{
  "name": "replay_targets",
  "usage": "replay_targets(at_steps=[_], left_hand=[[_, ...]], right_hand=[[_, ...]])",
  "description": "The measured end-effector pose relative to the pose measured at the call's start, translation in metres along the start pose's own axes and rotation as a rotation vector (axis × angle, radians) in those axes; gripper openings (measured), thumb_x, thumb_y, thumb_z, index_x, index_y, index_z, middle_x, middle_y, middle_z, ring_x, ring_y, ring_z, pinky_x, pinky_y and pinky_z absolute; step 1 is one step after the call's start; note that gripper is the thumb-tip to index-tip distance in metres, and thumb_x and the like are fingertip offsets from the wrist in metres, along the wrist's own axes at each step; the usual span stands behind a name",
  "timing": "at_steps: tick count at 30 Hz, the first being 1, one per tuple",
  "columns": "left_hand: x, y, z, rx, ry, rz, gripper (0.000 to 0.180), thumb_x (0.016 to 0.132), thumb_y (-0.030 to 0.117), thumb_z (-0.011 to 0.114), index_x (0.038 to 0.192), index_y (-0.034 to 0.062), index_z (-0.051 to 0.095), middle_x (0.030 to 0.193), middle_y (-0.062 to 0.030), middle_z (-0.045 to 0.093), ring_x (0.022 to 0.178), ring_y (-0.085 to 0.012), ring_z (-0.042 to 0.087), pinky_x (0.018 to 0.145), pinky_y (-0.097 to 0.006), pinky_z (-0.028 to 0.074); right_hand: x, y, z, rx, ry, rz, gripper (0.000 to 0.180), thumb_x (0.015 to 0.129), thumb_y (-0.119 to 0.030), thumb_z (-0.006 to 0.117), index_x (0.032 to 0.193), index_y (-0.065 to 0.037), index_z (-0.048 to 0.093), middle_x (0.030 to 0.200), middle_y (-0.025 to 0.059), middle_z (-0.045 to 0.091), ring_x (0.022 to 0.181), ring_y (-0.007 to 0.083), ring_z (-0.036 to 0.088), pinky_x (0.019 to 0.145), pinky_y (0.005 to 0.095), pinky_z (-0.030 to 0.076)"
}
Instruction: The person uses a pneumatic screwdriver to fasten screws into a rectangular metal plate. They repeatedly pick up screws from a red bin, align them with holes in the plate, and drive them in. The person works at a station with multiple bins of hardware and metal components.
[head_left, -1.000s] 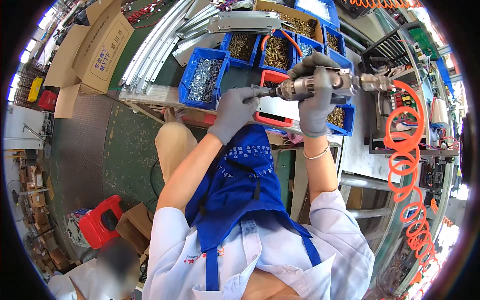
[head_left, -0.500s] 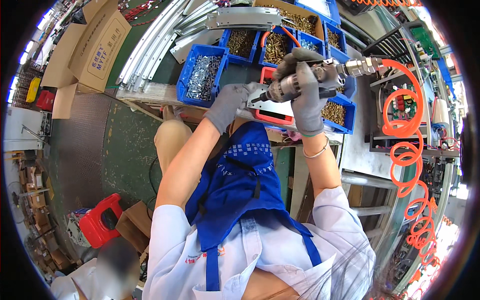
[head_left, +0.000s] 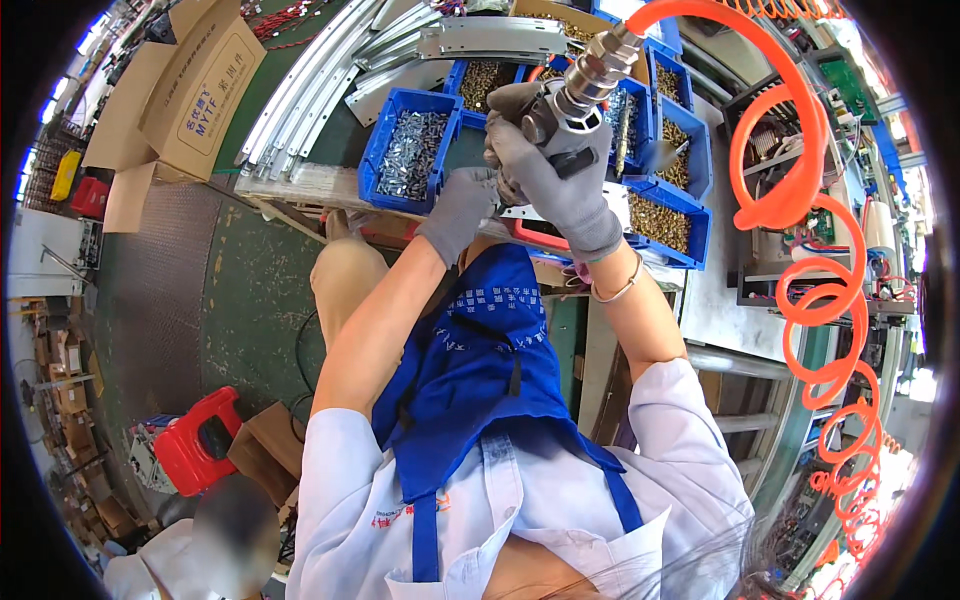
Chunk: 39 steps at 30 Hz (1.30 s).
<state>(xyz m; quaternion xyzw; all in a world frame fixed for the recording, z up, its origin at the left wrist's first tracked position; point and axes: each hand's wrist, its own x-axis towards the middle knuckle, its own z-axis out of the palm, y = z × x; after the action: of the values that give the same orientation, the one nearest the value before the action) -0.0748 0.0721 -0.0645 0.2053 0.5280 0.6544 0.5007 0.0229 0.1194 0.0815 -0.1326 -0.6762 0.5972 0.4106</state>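
Observation:
My right hand (head_left: 565, 190), in a grey glove, is closed around an air-powered hand tool (head_left: 575, 118). The tool is upright, its hose end up and its tip down by my left fingers. My left hand (head_left: 460, 212), gloved too, is closed on the left end of a flat silver metal plate (head_left: 617, 204). My right hand and the tool cover most of that plate. Under it shows part of a red tray (head_left: 540, 237). Left of my hands stands a blue bin (head_left: 398, 200) of silver fasteners; at the right is a blue bin (head_left: 704, 240) of brass-coloured ones.
An orange coiled hose (head_left: 818, 150) runs from the tool to the right. Long metal strips (head_left: 300, 95) and a metal bracket (head_left: 490, 38) lie at the back. A cardboard box (head_left: 220, 90) stands far left. Lower left are a red plastic object (head_left: 185, 450) and another person's sleeve (head_left: 170, 560).
My right hand has swung the tool from lying sideways to upright, moving it left so its tip meets the plate near my left hand. The hose has lifted.

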Motion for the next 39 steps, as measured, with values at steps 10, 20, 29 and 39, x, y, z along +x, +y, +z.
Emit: replay_targets(at_steps=[10, 20, 29, 39], left_hand=[[-0.037, 0.081, 0.008, 0.164, -0.124, -0.030, 0.020, 0.088, 0.018, 0.066, 0.094, -0.0008, 0.068, 0.072, 0.0014, 0.061, 0.057, -0.0042, 0.048, 0.047, -0.022, 0.036], [0.093, 0.201, -0.029, 0.246, 0.077, 0.166, 0.022, 0.090, 0.027, 0.064, 0.080, 0.0077, 0.061, 0.057, 0.0068, 0.044, 0.043, -0.0015, 0.035, 0.036, -0.017, 0.024], [0.184, 0.144, -0.049, 1.011, 0.496, 0.346, 0.035, 0.068, 0.033, 0.079, 0.086, 0.0029, 0.072, 0.083, -0.0175, 0.070, 0.076, -0.0269, 0.068, 0.071, -0.037, 0.051], [0.144, 0.197, -0.131, 1.177, 0.445, 0.301, 0.037, 0.072, 0.035, 0.074, 0.084, 0.0007, 0.072, 0.075, -0.0138, 0.069, 0.070, -0.0210, 0.064, 0.069, -0.033, 0.049]], right_hand=[[-0.038, -0.059, -0.043, 0.191, -0.136, -0.120, 0.032, 0.082, -0.007, 0.064, 0.111, 0.001, 0.053, 0.088, 0.0123, 0.058, 0.071, 0.0160, 0.057, 0.058, 0.0297, 0.049], [-0.125, -0.067, -0.060, 0.087, 0.187, -0.222, 0.042, 0.086, -0.035, 0.067, 0.109, -0.005, 0.050, 0.085, 0.0141, 0.054, 0.067, 0.0226, 0.060, 0.058, 0.0349, 0.053], [-0.154, -0.049, -0.076, 0.153, 0.367, 0.052, 0.063, 0.074, -0.054, 0.074, 0.107, -0.005, 0.051, 0.084, 0.0121, 0.054, 0.064, 0.0231, 0.061, 0.055, 0.0340, 0.053], [-0.161, -0.032, -0.085, 0.136, 0.454, 0.023, 0.062, 0.075, -0.050, 0.074, 0.112, -0.005, 0.050, 0.087, 0.0115, 0.051, 0.067, 0.0212, 0.060, 0.055, 0.0329, 0.055]])
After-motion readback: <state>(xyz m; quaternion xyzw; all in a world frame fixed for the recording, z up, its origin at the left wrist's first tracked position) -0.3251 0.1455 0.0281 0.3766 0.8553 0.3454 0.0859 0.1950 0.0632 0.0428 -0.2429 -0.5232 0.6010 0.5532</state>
